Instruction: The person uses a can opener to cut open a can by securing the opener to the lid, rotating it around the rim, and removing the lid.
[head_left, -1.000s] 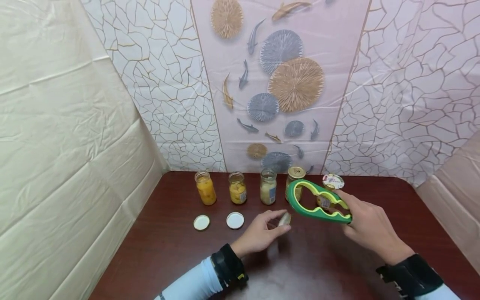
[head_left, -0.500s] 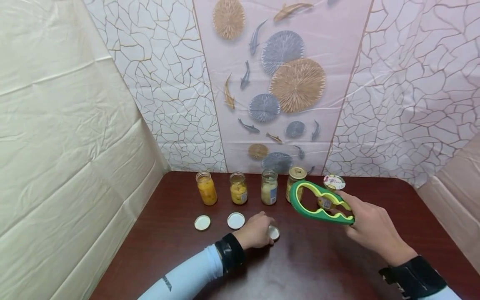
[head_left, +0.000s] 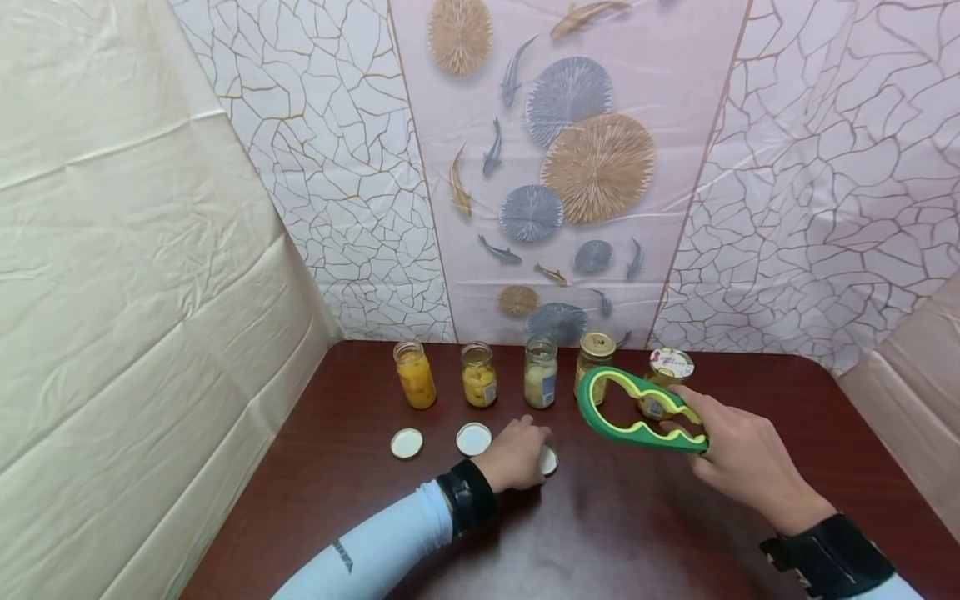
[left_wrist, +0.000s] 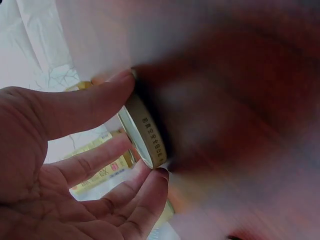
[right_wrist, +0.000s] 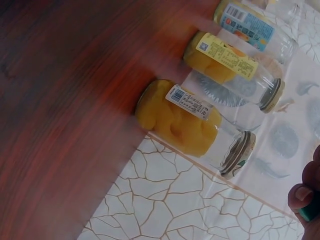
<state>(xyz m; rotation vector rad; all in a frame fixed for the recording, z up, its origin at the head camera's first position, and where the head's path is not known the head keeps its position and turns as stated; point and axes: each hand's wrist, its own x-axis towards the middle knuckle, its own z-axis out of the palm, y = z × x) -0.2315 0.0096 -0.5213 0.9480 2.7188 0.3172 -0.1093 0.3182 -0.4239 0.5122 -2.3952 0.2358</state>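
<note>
Left hand (head_left: 513, 457) grips the rim of a jar lid (head_left: 550, 460), thumb on one edge and fingers on the other in the left-wrist view. One second ago it held this lid raised and tipped on edge, further toward two o'clock; now the lid sits low at or just above the table (head_left: 622, 533), pale inner face up, and has barely shifted in the last half second. Whether its rim bears fully on the wood, I cannot tell. Two more lids lie pale side up, one (head_left: 474, 439) between nine and ten o'clock of it, the other (head_left: 407, 443) beyond at about nine. Straight at twelve stands an uncapped jar with pale contents (head_left: 539, 385); a yellow-filled jar (head_left: 479, 383) and an orange-filled jar (head_left: 417, 382), both uncapped too, stand round toward ten. That suggests the third lid is all but laid down, needing only the fingers' release. Right hand (head_left: 746, 458), at three o'clock, has its fingers wrapped round the end of the green jar opener (head_left: 645, 436) and has hardly moved. Still capped are the gold-lidded jar (head_left: 595, 360) at one o'clock and the printed-lid jar (head_left: 663, 377) at two, so two seem left to uncap.
</note>
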